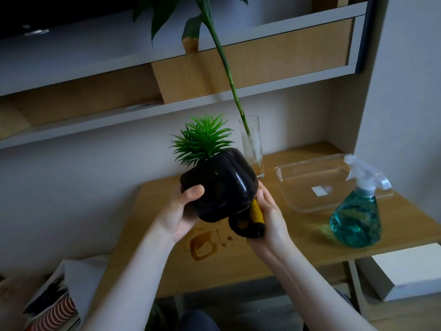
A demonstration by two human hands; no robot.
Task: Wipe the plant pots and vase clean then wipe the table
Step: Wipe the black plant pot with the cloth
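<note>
From the head camera, looking down over the wooden table, the person holds a glossy black plant pot up in the air, tilted away so its green spiky plant leans toward the wall. The left hand cups the pot from the side, thumb curled over its front and fingers wrapped out of sight behind. The right hand grips a dark cloth with a yellow edge, pressing it against the pot's lower right side near the base.

This looks like the pot-wiping step, partway through. Behind the pot stands the clear glass vase with a long green stem leaning out of it, apparently untouched. A brown ring-shaped stain marks the table just below the hands, so the table is not yet wiped. To the right sit a clear shallow tray and a spray bottle of blue liquid.

Next, I'd guess, the pot wants turning in the left hand so the cloth reaches the far side.
</note>
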